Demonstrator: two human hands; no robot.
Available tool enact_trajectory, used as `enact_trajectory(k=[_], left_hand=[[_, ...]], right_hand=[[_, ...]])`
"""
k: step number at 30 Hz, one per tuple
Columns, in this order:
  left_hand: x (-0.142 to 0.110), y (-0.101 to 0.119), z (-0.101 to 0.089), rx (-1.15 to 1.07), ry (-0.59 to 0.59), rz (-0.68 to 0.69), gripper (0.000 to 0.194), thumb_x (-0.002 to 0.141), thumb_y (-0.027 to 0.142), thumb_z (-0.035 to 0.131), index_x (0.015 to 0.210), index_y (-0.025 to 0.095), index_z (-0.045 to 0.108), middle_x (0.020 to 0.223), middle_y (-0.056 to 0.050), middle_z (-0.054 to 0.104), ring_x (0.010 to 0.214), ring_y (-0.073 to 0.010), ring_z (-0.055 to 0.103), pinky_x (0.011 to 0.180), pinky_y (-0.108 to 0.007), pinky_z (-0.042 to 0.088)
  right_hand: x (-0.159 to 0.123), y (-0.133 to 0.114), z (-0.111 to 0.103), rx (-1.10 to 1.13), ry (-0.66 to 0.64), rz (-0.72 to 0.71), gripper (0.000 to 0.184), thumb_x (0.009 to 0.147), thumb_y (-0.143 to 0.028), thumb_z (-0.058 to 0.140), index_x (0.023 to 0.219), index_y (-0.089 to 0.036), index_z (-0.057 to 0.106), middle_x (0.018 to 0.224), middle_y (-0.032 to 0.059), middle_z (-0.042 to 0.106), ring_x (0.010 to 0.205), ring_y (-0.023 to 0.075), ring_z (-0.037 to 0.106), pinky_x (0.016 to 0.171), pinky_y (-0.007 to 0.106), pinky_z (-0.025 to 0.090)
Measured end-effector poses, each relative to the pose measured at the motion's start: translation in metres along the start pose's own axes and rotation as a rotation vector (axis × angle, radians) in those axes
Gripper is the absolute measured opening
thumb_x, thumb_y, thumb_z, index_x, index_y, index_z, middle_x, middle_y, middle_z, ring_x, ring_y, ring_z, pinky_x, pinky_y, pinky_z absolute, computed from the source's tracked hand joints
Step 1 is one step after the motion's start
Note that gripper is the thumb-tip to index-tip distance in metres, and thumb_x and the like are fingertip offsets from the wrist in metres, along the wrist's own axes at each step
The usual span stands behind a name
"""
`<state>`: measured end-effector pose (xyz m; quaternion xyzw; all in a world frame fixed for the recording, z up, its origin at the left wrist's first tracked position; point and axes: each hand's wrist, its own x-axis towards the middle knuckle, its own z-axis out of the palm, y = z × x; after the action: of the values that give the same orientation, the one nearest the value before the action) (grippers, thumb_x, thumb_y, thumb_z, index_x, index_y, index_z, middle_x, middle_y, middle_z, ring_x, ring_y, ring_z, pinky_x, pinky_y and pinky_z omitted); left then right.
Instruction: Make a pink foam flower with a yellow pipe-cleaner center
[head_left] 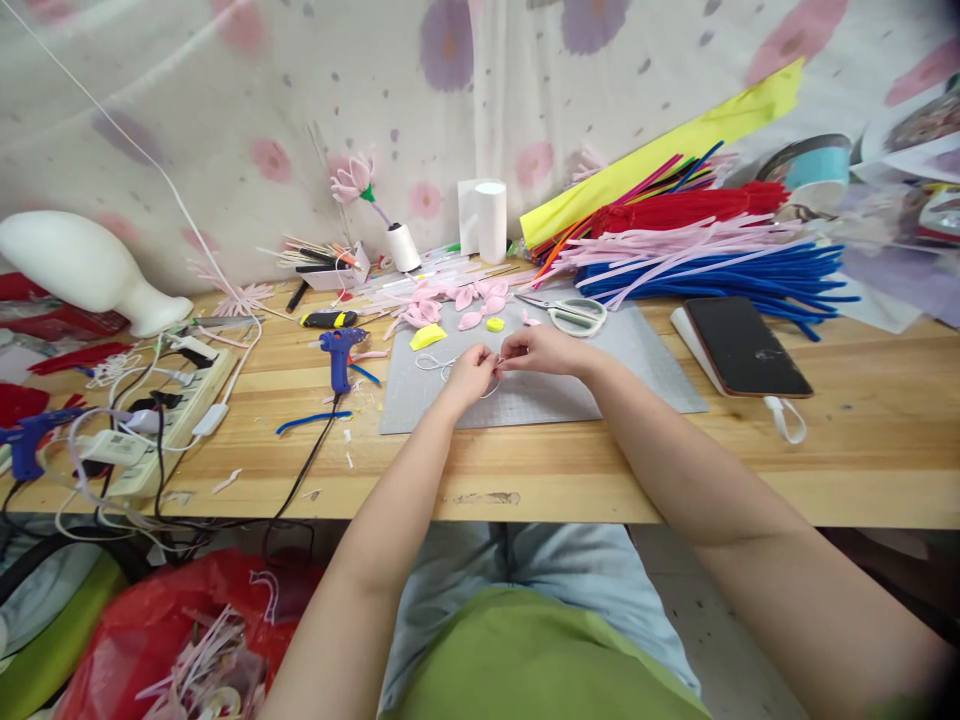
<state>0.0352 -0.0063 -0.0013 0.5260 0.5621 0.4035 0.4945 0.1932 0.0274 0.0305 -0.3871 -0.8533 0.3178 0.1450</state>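
Note:
Over the grey cutting mat (637,375), my left hand (474,372) and my right hand (538,350) meet with fingertips pinched together. Both are closed on a thin white cord (429,362), which loops out on the mat to the left and hangs in a curve under the fingers. Just behind them lie several pink fuzzy petals (471,318) and small yellow pieces (428,337). A pair of scissors (577,316) with pale handles rests behind my right hand. What exactly sits between the fingertips is too small to make out.
Left of the mat are a blue glue gun (340,358), a utility knife (328,319) and a power strip (176,425) with tangled cables. Blue and pink pipe cleaners (712,275) are piled at the back right, near a phone (746,345). A pink flower (354,180) stands behind.

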Motion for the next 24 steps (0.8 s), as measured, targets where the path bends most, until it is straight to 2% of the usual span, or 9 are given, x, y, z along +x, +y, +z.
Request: enact_trajectory(k=[4, 10, 19, 24], left_hand=[[0.002, -0.01, -0.002, 0.014, -0.044, 0.119, 0.016, 0.085, 0.019, 0.047, 0.069, 0.017, 0.045, 0.056, 0.004, 0.052, 0.048, -0.0062, 0.04, 0.05, -0.019, 0.03], [0.003, -0.016, -0.004, 0.01, -0.016, 0.168, 0.016, 0.084, 0.021, 0.049, 0.069, 0.018, 0.045, 0.058, 0.005, 0.05, 0.051, -0.0062, 0.04, 0.052, -0.02, 0.03], [0.002, -0.011, -0.006, -0.095, -0.042, 0.065, 0.017, 0.084, 0.022, 0.051, 0.069, 0.017, 0.047, 0.056, 0.005, 0.048, 0.049, -0.005, 0.038, 0.051, -0.019, 0.028], [0.001, -0.011, -0.005, -0.124, -0.029, 0.093, 0.015, 0.084, 0.02, 0.051, 0.07, 0.017, 0.047, 0.057, 0.006, 0.048, 0.048, -0.004, 0.035, 0.05, -0.018, 0.027]], right_hand=[[0.003, 0.008, 0.003, 0.159, 0.057, -0.02, 0.031, 0.07, -0.045, 0.058, 0.074, -0.015, 0.063, 0.069, 0.0013, 0.06, 0.066, 0.0128, 0.05, 0.063, 0.026, 0.036], [0.007, 0.013, 0.01, 0.288, 0.095, -0.04, 0.03, 0.069, -0.044, 0.059, 0.078, -0.015, 0.063, 0.072, 0.0022, 0.061, 0.067, 0.0135, 0.05, 0.063, 0.027, 0.037], [0.009, 0.013, 0.014, 0.386, 0.149, -0.02, 0.027, 0.069, -0.04, 0.06, 0.077, -0.015, 0.061, 0.069, 0.0006, 0.058, 0.063, 0.0112, 0.048, 0.06, 0.026, 0.037], [0.008, 0.011, 0.014, 0.391, 0.049, 0.017, 0.033, 0.071, -0.045, 0.057, 0.083, -0.014, 0.06, 0.066, -0.0012, 0.052, 0.056, 0.0086, 0.042, 0.054, 0.024, 0.033]])
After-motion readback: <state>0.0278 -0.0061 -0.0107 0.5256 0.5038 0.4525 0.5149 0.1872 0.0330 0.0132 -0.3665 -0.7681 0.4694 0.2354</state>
